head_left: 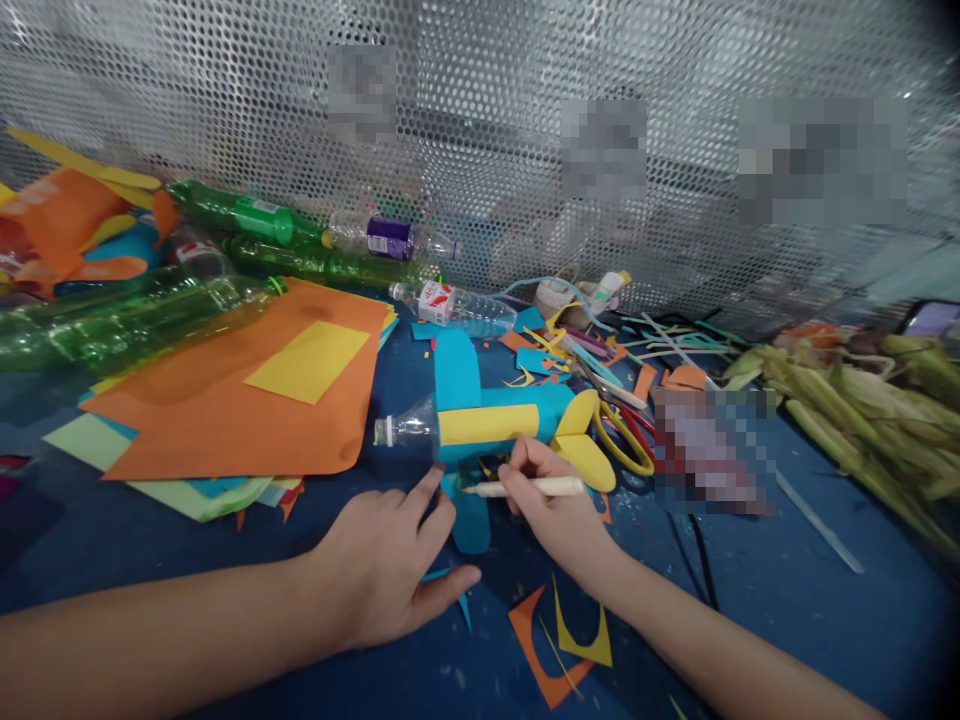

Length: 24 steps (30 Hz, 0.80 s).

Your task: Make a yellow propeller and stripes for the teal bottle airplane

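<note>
A plastic bottle (412, 428) lies on its side on the blue surface, its white cap pointing left. Blue paper and a yellow strip (487, 424) wrap its body. Blue paper wings (457, 370) stick out on both sides, and yellow petal-like fins (581, 455) sit at the right end. My right hand (551, 500) grips a white marker (529, 487) whose tip is at the base of the nearer wing. My left hand (394, 560) has its fingers apart and holds nothing; its index fingertip is against the bottle's near side.
Stacked coloured paper (247, 400) lies at left, with green bottles (150, 315) beyond. A small clear bottle (480, 310) lies behind. Scissors (630, 440) and scraps are at right, near corn husks (847, 400). Paper offcuts (547, 640) lie in front. A perforated metal wall (480, 80) stands behind.
</note>
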### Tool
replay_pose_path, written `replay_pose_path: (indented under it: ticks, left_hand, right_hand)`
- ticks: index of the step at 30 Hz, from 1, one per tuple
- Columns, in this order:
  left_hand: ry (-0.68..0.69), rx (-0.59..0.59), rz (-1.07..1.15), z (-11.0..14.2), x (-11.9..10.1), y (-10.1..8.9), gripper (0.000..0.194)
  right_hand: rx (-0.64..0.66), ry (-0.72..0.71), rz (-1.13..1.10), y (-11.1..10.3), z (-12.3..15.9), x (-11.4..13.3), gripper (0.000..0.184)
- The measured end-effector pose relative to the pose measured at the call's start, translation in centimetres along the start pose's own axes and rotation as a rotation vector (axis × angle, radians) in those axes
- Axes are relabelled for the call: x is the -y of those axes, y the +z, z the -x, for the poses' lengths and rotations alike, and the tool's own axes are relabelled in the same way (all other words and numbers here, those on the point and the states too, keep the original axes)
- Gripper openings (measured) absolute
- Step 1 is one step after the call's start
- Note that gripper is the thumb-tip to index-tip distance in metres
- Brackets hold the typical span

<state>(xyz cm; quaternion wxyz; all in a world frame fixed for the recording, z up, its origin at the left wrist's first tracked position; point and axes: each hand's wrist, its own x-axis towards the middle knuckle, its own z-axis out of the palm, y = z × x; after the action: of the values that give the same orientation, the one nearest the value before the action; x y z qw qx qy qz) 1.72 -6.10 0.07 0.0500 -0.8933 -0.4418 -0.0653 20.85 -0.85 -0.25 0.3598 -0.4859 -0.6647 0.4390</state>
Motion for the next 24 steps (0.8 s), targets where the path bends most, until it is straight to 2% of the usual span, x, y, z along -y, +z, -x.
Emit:
replay_pose_path:
  ticks: [24]
  left_hand:
    - [-0.001,-0.005,-0.013,-0.1,-0.06,-0.14,0.057]
  right_hand:
    - [-0.027,0.023,0.039,0.05,0.01,0.35,0.022]
